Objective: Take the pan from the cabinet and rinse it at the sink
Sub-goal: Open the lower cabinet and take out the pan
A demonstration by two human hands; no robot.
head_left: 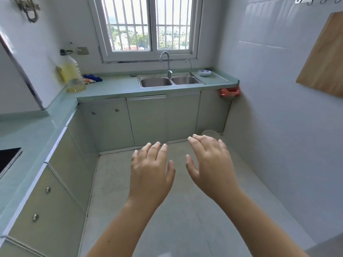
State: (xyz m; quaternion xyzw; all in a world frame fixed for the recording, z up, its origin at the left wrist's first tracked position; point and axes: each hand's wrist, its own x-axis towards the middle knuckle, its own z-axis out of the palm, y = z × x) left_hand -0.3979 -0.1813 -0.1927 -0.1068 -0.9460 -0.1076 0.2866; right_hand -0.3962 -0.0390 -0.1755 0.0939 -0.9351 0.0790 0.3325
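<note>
The left hand [151, 169] and right hand [209, 160] float palm-down over the matte grey floor [115, 182], fingers straight and spread, holding nothing. The pan cannot be seen; flat pale-green cabinet doors [146, 121] sit beneath the shiny double-basin steel sink [169, 81]

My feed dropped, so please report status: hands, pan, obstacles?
Left hand open, right hand open, both empty. Pan not visible; cabinet doors shut. Pale container on floor by cabinets.

single head-worn wide-angle view, standing height, facing forward and down, left hand [151, 169] and right hand [209, 164] close in front, sink [156, 82] well off straight ahead
</note>
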